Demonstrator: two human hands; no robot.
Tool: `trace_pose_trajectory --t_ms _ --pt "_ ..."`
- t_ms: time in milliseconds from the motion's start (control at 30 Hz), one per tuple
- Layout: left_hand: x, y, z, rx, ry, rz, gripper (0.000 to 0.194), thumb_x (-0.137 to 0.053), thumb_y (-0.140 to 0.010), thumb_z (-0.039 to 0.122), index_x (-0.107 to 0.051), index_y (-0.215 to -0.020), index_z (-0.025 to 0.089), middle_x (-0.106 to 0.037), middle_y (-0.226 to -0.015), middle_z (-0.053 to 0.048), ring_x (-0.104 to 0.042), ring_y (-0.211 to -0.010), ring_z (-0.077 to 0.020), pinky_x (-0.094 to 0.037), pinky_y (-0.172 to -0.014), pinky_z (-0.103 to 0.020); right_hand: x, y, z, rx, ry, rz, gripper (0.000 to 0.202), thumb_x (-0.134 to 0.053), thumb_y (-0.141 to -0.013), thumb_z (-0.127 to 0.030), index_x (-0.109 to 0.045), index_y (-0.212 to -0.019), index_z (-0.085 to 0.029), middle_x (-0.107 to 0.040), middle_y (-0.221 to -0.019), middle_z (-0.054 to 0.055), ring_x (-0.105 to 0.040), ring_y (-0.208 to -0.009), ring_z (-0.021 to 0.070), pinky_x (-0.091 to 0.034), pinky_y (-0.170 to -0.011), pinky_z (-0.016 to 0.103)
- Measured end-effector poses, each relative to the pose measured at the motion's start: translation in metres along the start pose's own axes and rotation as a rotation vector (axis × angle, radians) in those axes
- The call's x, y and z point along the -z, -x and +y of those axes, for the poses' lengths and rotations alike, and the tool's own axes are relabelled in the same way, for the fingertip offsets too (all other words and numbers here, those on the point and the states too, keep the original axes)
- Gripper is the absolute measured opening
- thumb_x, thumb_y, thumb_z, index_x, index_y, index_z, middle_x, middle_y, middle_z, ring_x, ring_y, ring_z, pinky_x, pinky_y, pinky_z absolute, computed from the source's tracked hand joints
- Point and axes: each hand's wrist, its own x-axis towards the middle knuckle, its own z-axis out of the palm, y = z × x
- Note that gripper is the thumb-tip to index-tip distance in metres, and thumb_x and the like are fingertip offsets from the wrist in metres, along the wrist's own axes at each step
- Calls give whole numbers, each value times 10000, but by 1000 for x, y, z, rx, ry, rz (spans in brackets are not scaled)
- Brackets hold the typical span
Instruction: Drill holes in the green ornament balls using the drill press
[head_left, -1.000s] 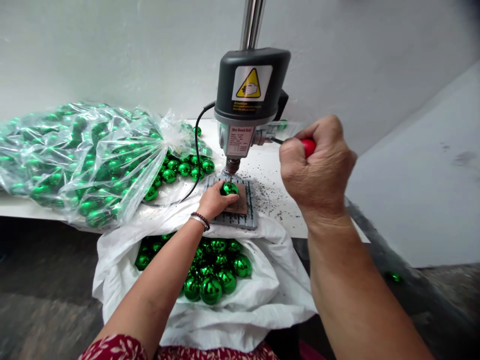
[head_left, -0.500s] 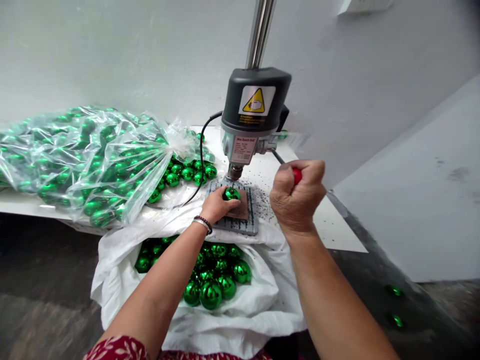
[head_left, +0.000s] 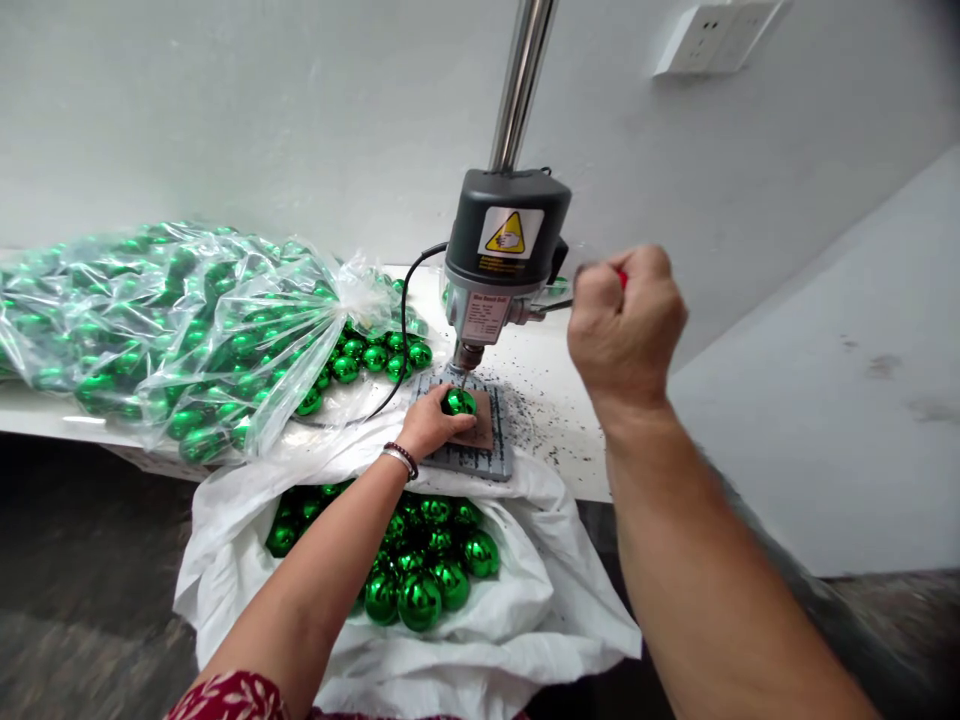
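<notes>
My left hand is closed on a shiny green ball, keeping it on a brown block over the grey base plate of a bench drill. The drill's chuck and thin bit stand just above the ball; I cannot tell whether the tip touches it. On the right, my right hand grips the red-knobbed feed lever, and its fingers hide most of the knob.
A white cloth sack full of green balls hangs at the table's front edge. To the left lies a tied clear plastic bag of more balls. A black cable loops beside the drill. Dark shavings litter the white table.
My right hand has risen and moved right with the lever. The left hand still holds the green ball on the block. The view has tilted slightly.
</notes>
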Motion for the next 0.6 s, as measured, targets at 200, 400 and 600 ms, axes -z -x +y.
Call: trace_pose_trajectory --t_ms 200,400,600 --pt "25 28 -17 -146 214 -139 588 -780 -683 298 -636 -1241 179 -716 -1117 -55 -642 -992 -211 -496 -900 -312 1 -23 -19 -137 26 -38 182 -530 -882 -130 -443 -724 -149 -396 -614 -63 -315 -607 58 -265 -674 238" --pt "62 38 -34 -153 129 -58 457 -657 -827 438 -693 -1205 184 -731 -1162 -74 -639 -875 -178 -519 -836 -304 -3 -17 -7 -48 53 16 118 -490 -876 -128 -488 -759 -130 -451 -645 -49 -345 -612 52 -312 -678 229" --pt "70 -25 -47 111 -133 344 387 -511 -871 124 -695 -1211 154 -744 -1181 -122 -687 -1066 -225 -506 -983 -347 -1 -17 -8 -23 104 13 111 -491 -847 -157 -461 -740 -148 -426 -634 -47 -352 -611 50 -317 -666 237"
